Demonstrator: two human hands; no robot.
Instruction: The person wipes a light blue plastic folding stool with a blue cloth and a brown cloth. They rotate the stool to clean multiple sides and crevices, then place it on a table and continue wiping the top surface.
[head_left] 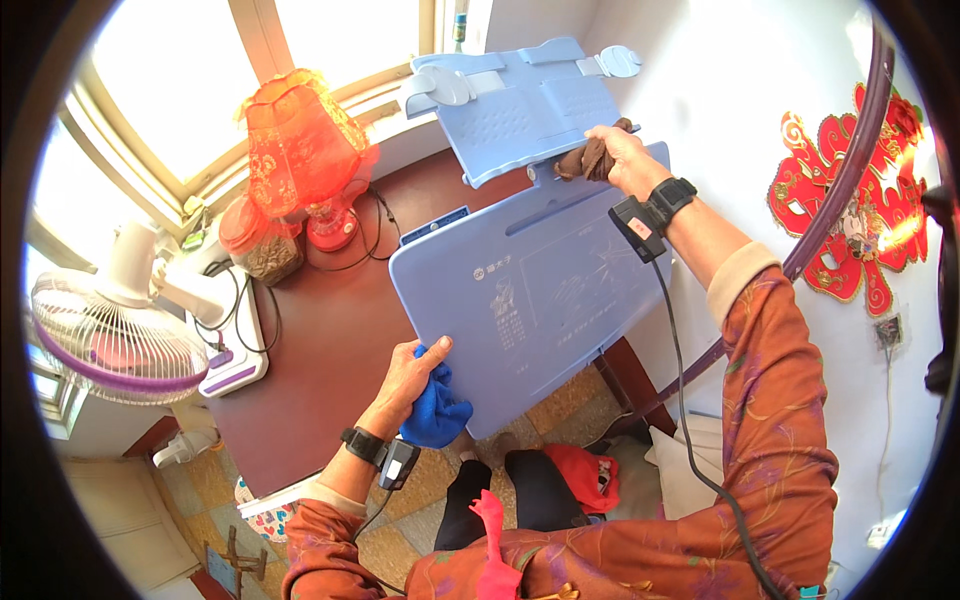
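Note:
A light blue plastic desk board [450,290] with white printed line drawings is tilted in front of me. Above its far edge rises a matching book stand [530,115] with pale rounded clips at both ends. My left hand [402,387] is closed around a bunched blue cloth [436,414], its thumb lying at the board's near left edge. At the far right, my right hand [628,162] grips a crumpled brown cloth [590,160] against the place where stand and board meet. Fingertips of both hands are partly hidden by cloth.
A dark red table [320,370] carries a red lamp [305,150], a lidded jar [265,245] and a white-and-purple fan [125,320] with loose cords. Windows lie beyond. A purple curved tube [850,170] passes on the right. Cables hang from both wrist devices.

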